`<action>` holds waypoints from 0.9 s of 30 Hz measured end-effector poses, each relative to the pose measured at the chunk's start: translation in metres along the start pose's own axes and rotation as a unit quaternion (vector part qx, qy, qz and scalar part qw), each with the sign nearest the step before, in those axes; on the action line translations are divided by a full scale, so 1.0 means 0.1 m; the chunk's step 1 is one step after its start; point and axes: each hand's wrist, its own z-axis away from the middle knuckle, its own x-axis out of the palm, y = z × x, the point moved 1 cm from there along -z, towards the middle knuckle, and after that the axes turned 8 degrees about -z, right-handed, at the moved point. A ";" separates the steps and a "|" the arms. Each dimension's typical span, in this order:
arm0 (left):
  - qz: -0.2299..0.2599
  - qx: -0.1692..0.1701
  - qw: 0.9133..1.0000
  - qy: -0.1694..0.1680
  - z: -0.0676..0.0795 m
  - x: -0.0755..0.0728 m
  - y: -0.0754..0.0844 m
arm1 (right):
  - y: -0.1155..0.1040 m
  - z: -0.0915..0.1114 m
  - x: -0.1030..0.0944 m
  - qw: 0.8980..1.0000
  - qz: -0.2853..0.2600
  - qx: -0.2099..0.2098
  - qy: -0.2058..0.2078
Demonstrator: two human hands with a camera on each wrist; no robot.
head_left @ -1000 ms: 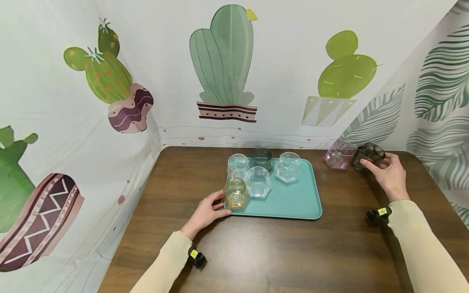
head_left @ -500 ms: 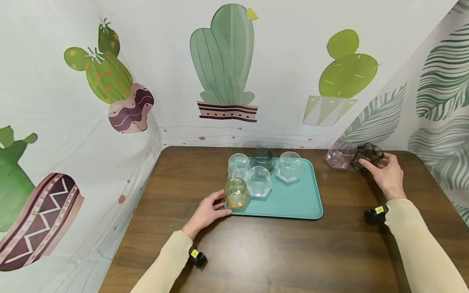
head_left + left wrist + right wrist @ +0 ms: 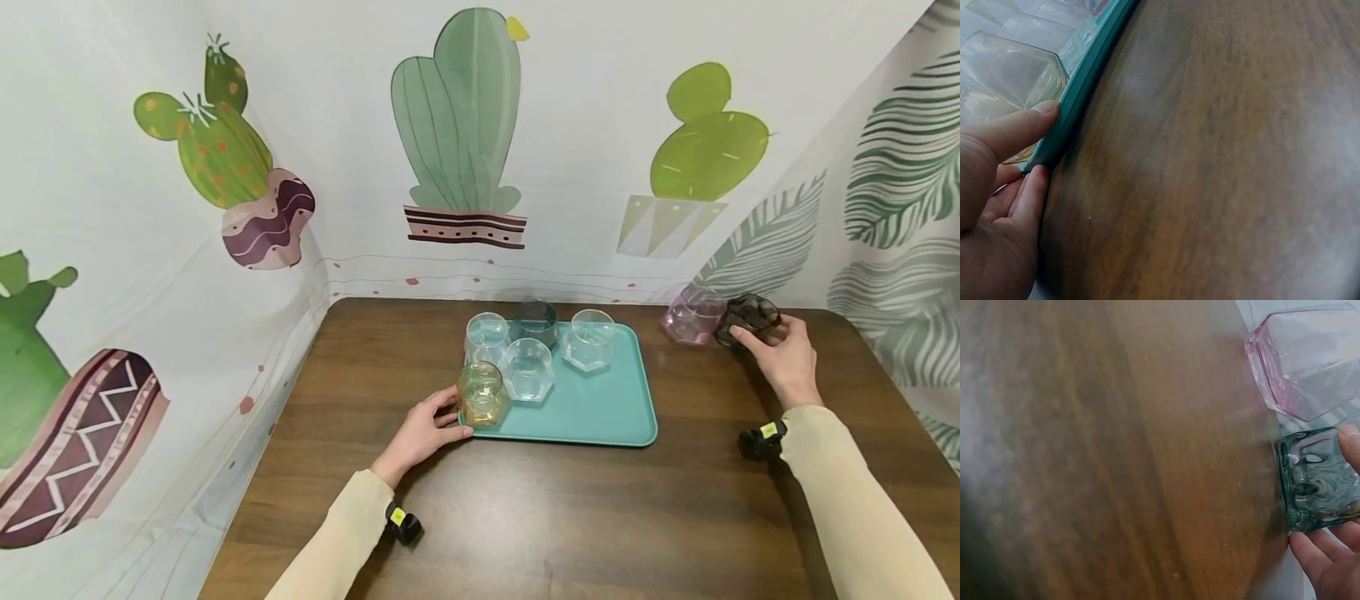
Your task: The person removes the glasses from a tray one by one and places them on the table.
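A white cloth printed with cacti and leaves fills the back and both sides of the space, its pale ground creased toward the left corner. Up to its foot runs a brown wood-grain table with rounded far corners and a soft patch of glare near the front. A turquoise tray lies flat on it toward the far side, five glasses gathered mostly on its left half. Two cream sleeves come in from the near edge, one at each side, the left forearm slanting up to the tray, the right one reaching farther to the back of the table. The left hand pinches the tray's near left corner, thumb laid over the rim and fingers against its outer side. The right hand grips a dark tinted glass at the table's back right, thumb on one wall and fingers on the opposite one. A pink glass stands just beside it, to the left. On the tray, an amber glass is nearest the left hand; three clear glasses and a smoky glass stand behind and to the right. Each wrist bears a small black camera.
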 end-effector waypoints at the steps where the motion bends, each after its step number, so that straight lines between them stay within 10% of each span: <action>1: -0.001 0.000 1.000 0.000 0.00 0.00 0.00 | 0.00 0.01 0.00 1.000 -0.001 0.002 -0.002; 27: -0.003 0.005 1.000 0.002 -0.01 -0.01 0.00 | -0.13 0.64 -0.13 0.999 0.008 -0.039 -0.026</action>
